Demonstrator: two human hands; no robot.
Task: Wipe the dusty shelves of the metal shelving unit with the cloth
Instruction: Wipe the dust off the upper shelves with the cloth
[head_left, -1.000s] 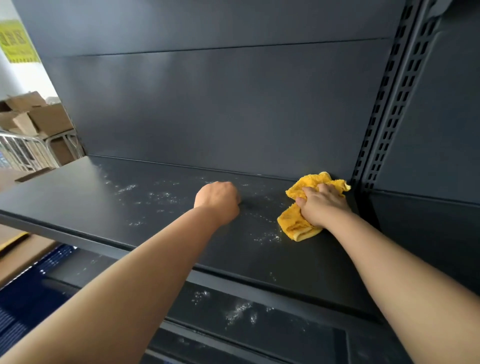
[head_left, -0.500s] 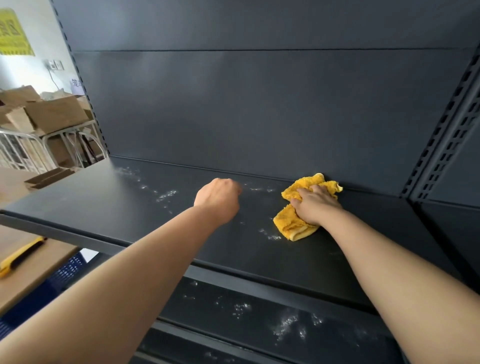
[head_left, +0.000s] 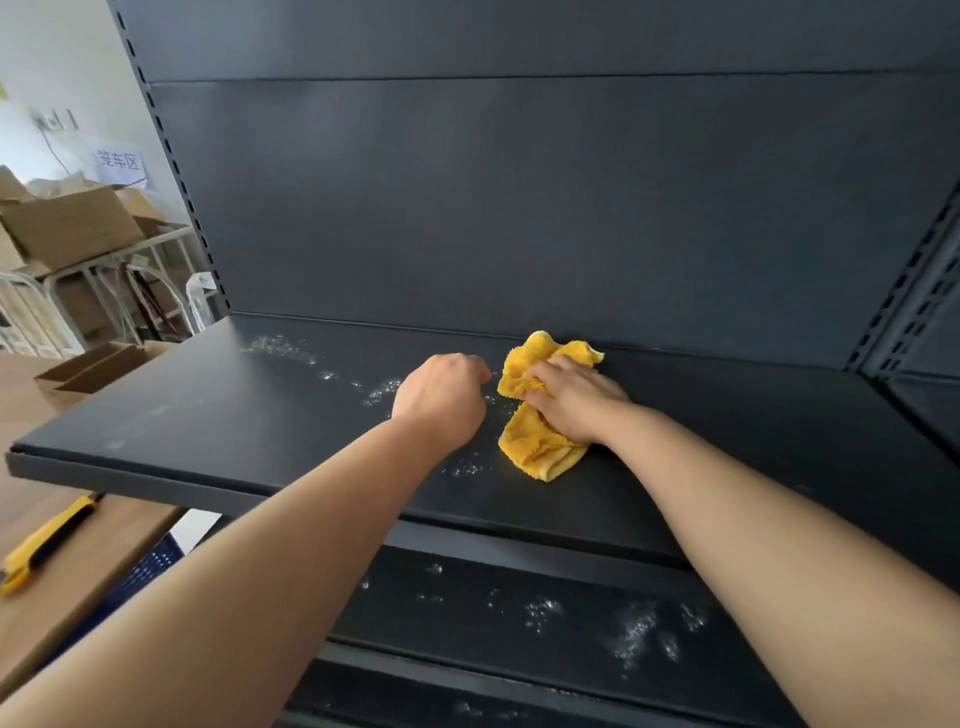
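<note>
At the far left, a yellow-and-black utility knife (head_left: 45, 541) lies on the wooden tabletop (head_left: 78, 587), well apart from the work. Next comes the dark grey metal upper shelf (head_left: 171, 415), where a trail of white dust (head_left: 291, 349) runs from the back left corner toward the middle. The left hand (head_left: 441, 402) rests on the shelf at the near end of that trail, fingers curled into a fist; nothing shows in its grip. Just to its right lies the crumpled yellow terry cloth (head_left: 537, 447), its long axis running from the back panel toward the front edge. The right hand (head_left: 574, 400) presses down on it, fingers bunched into the fabric.

The coming stroke likely turns on one fact: the unwiped dust lies to the left of the cloth, and the left fist sits between the two, so it would probably need to give way. The right hand is the nearer to the cloth.

Counted: one cloth, two hands, two shelves in view. The dark lower shelf (head_left: 467, 613) carries several scattered white patches (head_left: 631, 631), mostly toward its right, apparently not yet wiped.
</note>
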